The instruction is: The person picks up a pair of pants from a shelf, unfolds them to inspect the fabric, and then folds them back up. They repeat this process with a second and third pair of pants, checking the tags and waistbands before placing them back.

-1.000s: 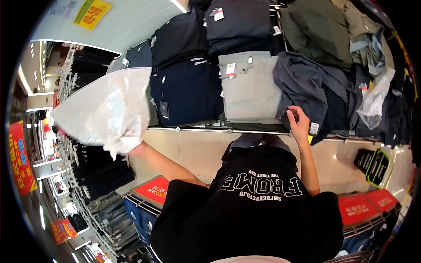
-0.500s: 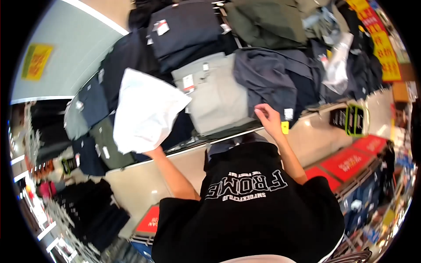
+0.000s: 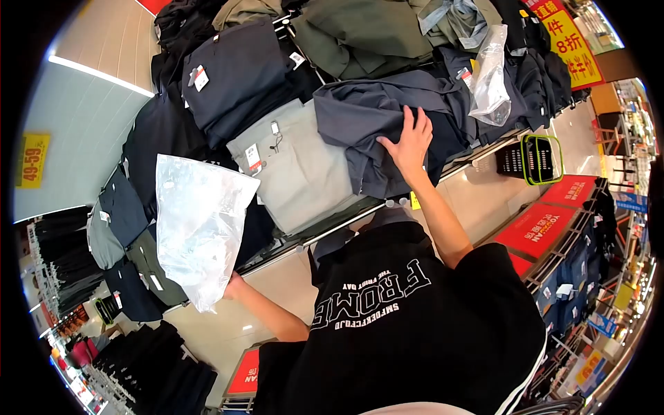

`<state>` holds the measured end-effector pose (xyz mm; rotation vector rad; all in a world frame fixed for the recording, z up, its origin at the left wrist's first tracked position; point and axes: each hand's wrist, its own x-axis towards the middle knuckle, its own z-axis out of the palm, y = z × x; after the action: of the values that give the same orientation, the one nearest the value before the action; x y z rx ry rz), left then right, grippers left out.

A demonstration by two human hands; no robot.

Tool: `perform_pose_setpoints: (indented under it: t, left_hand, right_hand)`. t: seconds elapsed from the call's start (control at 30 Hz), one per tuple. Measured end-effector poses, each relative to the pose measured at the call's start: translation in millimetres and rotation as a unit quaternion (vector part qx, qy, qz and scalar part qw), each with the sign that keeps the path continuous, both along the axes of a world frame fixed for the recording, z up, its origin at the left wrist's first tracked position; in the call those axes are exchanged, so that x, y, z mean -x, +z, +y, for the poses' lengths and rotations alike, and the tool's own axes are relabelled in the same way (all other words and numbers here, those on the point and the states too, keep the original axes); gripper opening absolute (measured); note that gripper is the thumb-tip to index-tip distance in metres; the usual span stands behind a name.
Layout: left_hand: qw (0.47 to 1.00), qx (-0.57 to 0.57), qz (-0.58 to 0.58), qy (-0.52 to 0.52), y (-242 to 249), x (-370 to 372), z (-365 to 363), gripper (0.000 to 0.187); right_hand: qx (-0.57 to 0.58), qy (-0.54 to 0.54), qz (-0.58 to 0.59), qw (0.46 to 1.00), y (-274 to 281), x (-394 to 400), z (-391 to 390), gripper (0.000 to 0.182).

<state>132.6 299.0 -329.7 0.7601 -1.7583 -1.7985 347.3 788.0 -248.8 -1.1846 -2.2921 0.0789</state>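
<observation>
My left hand (image 3: 234, 286) is closed on the lower edge of a clear plastic bag (image 3: 200, 221), which hangs over the left part of the clothes display. My right hand (image 3: 412, 142) rests open, thumb and fingers apart, on a rumpled dark grey garment (image 3: 370, 114). Just left of that garment lie folded light grey trousers (image 3: 297, 173) with a white and red tag. Another crumpled clear plastic bag (image 3: 491, 79) sits on dark clothes at the right.
Folded dark navy trousers (image 3: 232, 72) and an olive garment (image 3: 360, 34) lie farther back. A black basket with green trim (image 3: 532, 160) stands on the floor at right. Red sign panels (image 3: 546, 225) top a rack of jeans behind my right side.
My right hand has moved up from the display's front edge onto the dark grey garment, its fingers now spread. The bag in my left hand has moved lower and left. The camera view has shifted.
</observation>
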Motion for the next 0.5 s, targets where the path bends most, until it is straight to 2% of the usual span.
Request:
perform_pose_setpoints:
  t: [0.03,0.1,0.13,0.17,0.2,0.23,0.3,0.33,0.37,0.4,0.43,0.47,0.5]
  left_hand:
    - [1.0,-0.024,0.002,0.01,1.6,-11.3,7.4,0.034]
    - [0.997,-0.073,0.009,0.032,6.7,-34.4,23.0,0.034]
    - [0.995,-0.093,0.009,0.038,8.9,-45.7,33.2,0.033]
    - [0.992,-0.12,0.009,0.042,9.9,-58.2,46.8,0.033]
    - [0.988,-0.146,0.005,0.044,10.8,-70.6,62.1,0.033]
    - [0.985,-0.17,-0.003,0.038,12.1,-83.5,79.7,0.032]
    - [0.978,-0.208,-0.03,0.005,11.6,-109.6,122.0,0.032]
    - [0.972,-0.226,-0.052,-0.027,11.1,-122.8,146.2,0.032]
    - [0.966,-0.237,-0.08,-0.071,10.0,-136.2,171.9,0.031]
    - [0.958,-0.228,-0.111,-0.135,8.6,-151.9,197.9,0.031]
    - [0.953,-0.03,-0.133,-0.271,4.3,-165.3,228.5,0.034]
    - [0.919,-0.182,-0.246,-0.248,-37.6,-172.2,231.6,0.035]
    - [0.903,-0.219,-0.264,-0.258,-20.4,-197.2,255.8,0.035]
  right_hand:
    - [0.003,0.001,0.002,1.0,-7.3,-4.1,11.7,0.079]
    - [0.13,0.107,-0.041,0.985,-27.6,-12.4,40.5,0.05]
    - [0.101,0.164,-0.026,0.981,-35.2,-15.4,51.4,0.03]
    - [0.12,0.248,0.022,0.961,-37.7,-18.6,61.2,0.028]
    - [0.171,0.287,0.096,0.937,-32.8,-21.6,58.7,0.025]
    - [0.315,0.307,0.165,0.883,-16.1,-25.3,47.1,0.024]
    - [0.407,0.398,0.111,0.815,31.4,-43.3,22.3,0.028]
    - [0.397,0.478,0.105,0.776,56.3,-55.0,10.5,0.03]
    - [0.429,0.56,0.094,0.702,90.1,-66.6,3.8,0.031]
    - [0.428,0.629,0.097,0.642,98.1,-77.4,-5.8,0.03]
    - [0.493,0.68,0.136,0.525,114.5,-84.4,-10.4,0.028]
    - [0.5,0.721,0.165,0.451,122.2,-89.4,-13.9,0.026]
    - [0.509,0.745,0.178,0.392,126.6,-93.5,-15.9,0.028]
